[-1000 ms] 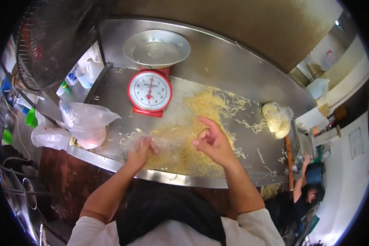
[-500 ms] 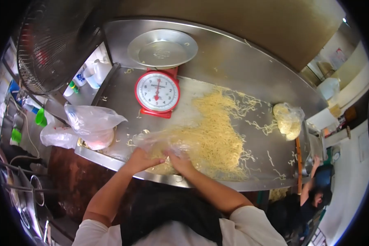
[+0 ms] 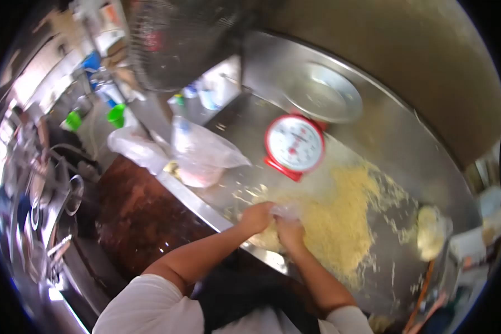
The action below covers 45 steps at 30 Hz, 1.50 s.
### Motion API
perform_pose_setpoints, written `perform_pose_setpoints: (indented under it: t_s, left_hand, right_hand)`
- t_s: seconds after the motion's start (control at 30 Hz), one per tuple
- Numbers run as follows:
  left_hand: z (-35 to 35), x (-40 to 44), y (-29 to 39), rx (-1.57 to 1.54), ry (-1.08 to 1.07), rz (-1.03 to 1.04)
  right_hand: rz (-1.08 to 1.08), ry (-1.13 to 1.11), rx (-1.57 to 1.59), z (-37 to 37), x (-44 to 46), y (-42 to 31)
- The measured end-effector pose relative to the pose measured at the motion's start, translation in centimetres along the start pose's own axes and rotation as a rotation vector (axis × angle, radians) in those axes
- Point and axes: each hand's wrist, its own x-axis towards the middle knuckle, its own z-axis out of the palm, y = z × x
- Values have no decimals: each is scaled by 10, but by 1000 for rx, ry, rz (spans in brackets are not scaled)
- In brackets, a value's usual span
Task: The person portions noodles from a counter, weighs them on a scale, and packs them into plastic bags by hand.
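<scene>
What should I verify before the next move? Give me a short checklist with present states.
1. Left hand and right hand together at the clear plastic: ok.
2. Firm grip on the plastic: cannot tell, blurred.
3. Noodle pile close to the right hand: ok.
4. Scale pan free of any noodle pile: ok.
5. Scale reading: cannot tell, dial blurred.
6. Table free of loose strands: not ok, scattered right of the pile.
</scene>
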Motion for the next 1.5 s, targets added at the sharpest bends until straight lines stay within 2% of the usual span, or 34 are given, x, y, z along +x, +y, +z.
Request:
perform_pose_setpoints:
  t_s: [0.03,0.07,0.1,0.13,0.17,0.23,0.27,0.3,0.37,0.47,0.57,0.67,0.77,0.87,0.97,1.07,1.13,1.17,1.23,1.27,1.37,1.4,1.5]
  left_hand:
    - [-10,7,10,-145,-90,-114]
    - [-17,10,25,-305,-170,-231]
    - [-28,11,45,-117,-108,-60]
    - [-35,14,58,81,-64,101]
    - [-30,18,59,142,-17,88]
    - [-43,10,77,246,-125,61]
    - [-51,1,90,293,-277,40]
    - [-62,-8,104,339,-430,16]
    - [-55,-24,108,422,-284,-16]
    - [-15,-28,76,478,-143,-48]
    - [-17,-31,70,525,-138,-13]
    - [-13,-27,69,570,-153,30]
    - [-9,-30,75,651,-127,43]
    - [-3,-25,64,694,-120,26]
    - [-9,-25,69,691,-121,9]
    - [-11,-34,66,585,-1,64]
    - [-35,-54,75,465,134,192]
    - [-42,-58,82,294,11,41]
    - [-48,-64,95,-49,-236,-277]
    - [-38,-61,91,-563,-316,-551]
    - [-22,-33,54,29,-362,-248]
    - [-34,-35,59,398,-330,-83]
    - [-53,-40,80,728,-111,342]
  right_hand:
    - [-222,13,73,6,3,11]
    - [-281,-40,27,1,6,10]
    - [-336,-92,-22,-8,7,0]
    - [-105,-182,445,-17,8,-17]
    - [167,-275,884,-22,11,-28]
    - [506,-248,1333,-21,25,-32]
    - [692,-225,1542,-22,32,-30]
    - [572,-433,1715,-21,39,-9]
    - [324,-881,2027,-7,54,38]
    - [714,-122,1382,-34,30,-64]
    - [518,-159,1273,-34,13,-51]
    - [554,-111,1024,-51,-19,-68]
    - [445,-225,1110,-66,-19,-19]
    - [57,-127,411,-74,-26,-45]
    - [-155,-677,-234,-79,-15,18]
    - [278,-690,172,-70,-18,34]
    - [392,-669,494,-75,-15,30]
    - [454,-642,664,-77,-17,27]
    - [443,-764,659,-81,-21,-39]
    - [436,-831,644,-82,-27,-61]
    - [200,-1028,363,-63,-34,-54]
    - [288,-1013,352,-71,-37,-69]
    - [-168,-663,288,-62,-23,-25]
